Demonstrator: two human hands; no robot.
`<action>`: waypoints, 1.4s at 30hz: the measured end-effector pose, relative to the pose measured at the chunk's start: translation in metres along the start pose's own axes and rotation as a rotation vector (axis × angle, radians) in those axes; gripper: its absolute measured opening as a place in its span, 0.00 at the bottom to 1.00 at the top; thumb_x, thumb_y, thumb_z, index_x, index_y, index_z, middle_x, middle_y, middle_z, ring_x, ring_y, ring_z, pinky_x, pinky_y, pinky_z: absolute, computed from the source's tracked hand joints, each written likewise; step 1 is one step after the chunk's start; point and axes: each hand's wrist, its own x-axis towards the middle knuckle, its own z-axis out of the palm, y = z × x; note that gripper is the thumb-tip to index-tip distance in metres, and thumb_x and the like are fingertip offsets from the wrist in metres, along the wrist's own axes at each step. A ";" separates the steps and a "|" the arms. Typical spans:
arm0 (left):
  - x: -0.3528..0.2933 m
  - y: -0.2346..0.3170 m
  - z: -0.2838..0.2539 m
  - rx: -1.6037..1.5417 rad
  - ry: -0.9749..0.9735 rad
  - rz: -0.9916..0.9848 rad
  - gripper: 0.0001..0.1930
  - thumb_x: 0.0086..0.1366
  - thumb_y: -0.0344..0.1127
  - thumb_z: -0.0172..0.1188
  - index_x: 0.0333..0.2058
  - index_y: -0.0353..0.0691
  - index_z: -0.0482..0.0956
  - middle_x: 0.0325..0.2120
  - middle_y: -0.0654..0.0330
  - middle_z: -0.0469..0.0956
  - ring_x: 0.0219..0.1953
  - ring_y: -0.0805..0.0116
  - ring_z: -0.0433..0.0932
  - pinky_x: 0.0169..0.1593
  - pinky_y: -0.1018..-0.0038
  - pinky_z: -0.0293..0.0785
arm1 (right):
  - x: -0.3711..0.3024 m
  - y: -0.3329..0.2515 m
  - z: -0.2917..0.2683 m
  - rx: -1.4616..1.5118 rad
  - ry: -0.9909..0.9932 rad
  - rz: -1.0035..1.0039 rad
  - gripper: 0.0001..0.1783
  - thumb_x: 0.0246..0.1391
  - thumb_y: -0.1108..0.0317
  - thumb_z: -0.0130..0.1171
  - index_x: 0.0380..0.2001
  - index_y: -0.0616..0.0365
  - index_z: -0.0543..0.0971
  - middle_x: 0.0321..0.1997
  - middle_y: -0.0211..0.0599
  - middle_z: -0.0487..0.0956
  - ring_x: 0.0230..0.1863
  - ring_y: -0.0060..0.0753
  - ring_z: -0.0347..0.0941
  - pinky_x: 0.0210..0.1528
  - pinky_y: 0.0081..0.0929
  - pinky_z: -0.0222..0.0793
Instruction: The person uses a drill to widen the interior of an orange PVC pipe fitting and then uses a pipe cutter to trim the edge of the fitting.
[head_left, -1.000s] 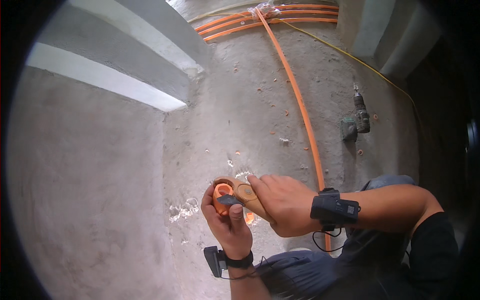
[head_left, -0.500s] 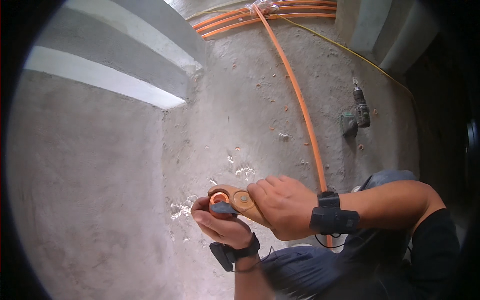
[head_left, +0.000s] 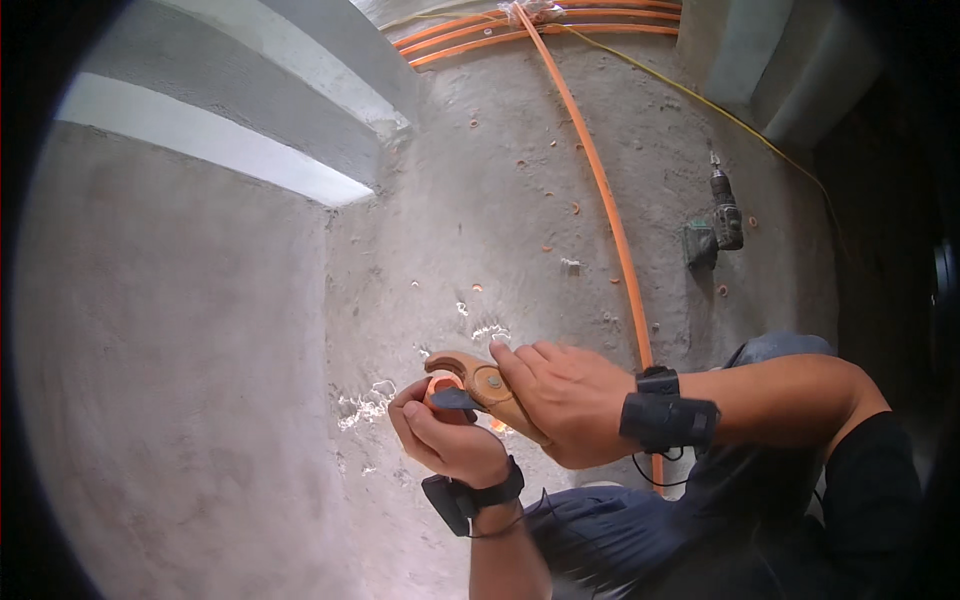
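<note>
In my left hand (head_left: 455,442) is a short orange pipe piece (head_left: 446,382), its round open end facing up between curled fingers. My right hand (head_left: 575,405) is wrapped around the handles of a brown pipe cutter (head_left: 492,383). The cutter's curved jaw stands apart from the far side of the pipe piece. Its dark blade (head_left: 455,400) lies across the near side of the rim. A small orange bit (head_left: 498,425) shows just below the cutter; whether it is loose I cannot tell.
A long orange pipe (head_left: 605,190) runs along the concrete floor to several orange pipes (head_left: 480,43) at the back. At right lies a cordless drill (head_left: 728,215), with a yellow cable (head_left: 690,95) beyond. Pale shavings (head_left: 365,405) and orange rings dot the floor. A concrete wall edge (head_left: 330,190) stands left.
The cutter's jaw has come away from around the pipe piece and shifted up. A small orange bit now shows below the cutter. My left hand has moved slightly right.
</note>
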 end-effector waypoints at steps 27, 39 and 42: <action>-0.001 -0.009 -0.018 -0.010 -0.119 -0.150 0.13 0.73 0.36 0.42 0.36 0.35 0.73 0.30 0.60 0.73 0.32 0.73 0.74 0.34 0.78 0.73 | 0.012 0.017 -0.007 0.035 -0.019 0.046 0.23 0.52 0.71 0.67 0.50 0.61 0.71 0.43 0.49 0.79 0.49 0.52 0.79 0.44 0.43 0.76; 0.003 -0.003 -0.013 -0.220 0.045 -0.249 0.11 0.73 0.40 0.45 0.39 0.39 0.71 0.31 0.61 0.72 0.28 0.72 0.72 0.29 0.79 0.69 | 0.000 -0.004 -0.004 0.121 -0.064 0.060 0.28 0.48 0.74 0.65 0.54 0.69 0.69 0.48 0.56 0.77 0.52 0.57 0.75 0.51 0.47 0.73; -0.002 0.001 -0.011 -0.196 0.045 -0.166 0.12 0.74 0.40 0.44 0.39 0.38 0.71 0.32 0.60 0.72 0.33 0.73 0.72 0.34 0.78 0.72 | 0.000 -0.005 -0.004 0.075 -0.059 0.057 0.35 0.52 0.73 0.64 0.61 0.73 0.65 0.50 0.56 0.75 0.54 0.57 0.72 0.54 0.42 0.71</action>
